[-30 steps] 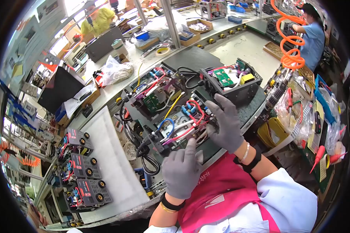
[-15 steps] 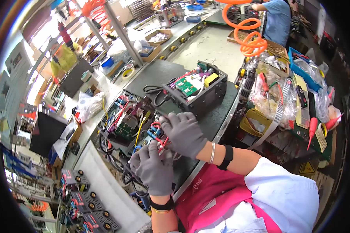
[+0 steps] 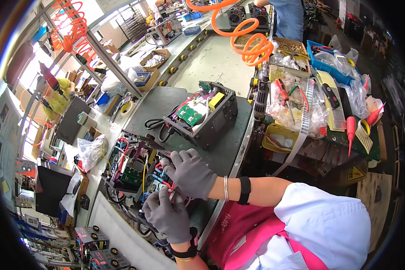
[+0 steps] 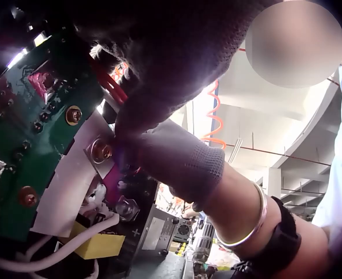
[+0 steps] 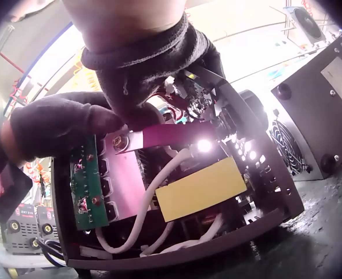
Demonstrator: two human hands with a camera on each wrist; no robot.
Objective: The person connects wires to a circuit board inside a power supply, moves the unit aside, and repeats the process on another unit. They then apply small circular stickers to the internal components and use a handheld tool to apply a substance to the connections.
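Observation:
Both gloved hands work close together over an open-topped machine casing (image 5: 182,263) full of wiring. My left hand (image 3: 170,220) pinches at a red wire (image 4: 108,81) with its fingertips. Beside it, my right hand (image 3: 191,174) reaches down into the casing with bent fingers; its fingertips are hidden, so I cannot tell what they hold. Inside, the right wrist view shows a green circuit board (image 5: 89,195), a yellow block (image 5: 201,189) and a thick white cable (image 5: 150,195). Blue components (image 3: 157,177) sit next to the fingers in the head view.
Another open machine (image 3: 202,114) stands behind on the dark mat, and one with a green board (image 3: 131,175) lies to the left. Finished-looking units (image 3: 110,258) line the lower left. An orange coiled hose (image 3: 252,47) hangs overhead. Red-handled tools (image 3: 350,130) and bags crowd the right bench.
The view has swung to the right. Both hands, apart with fingers extended a second ago, have come together over the wiring, and the left fingers have closed on a red wire.

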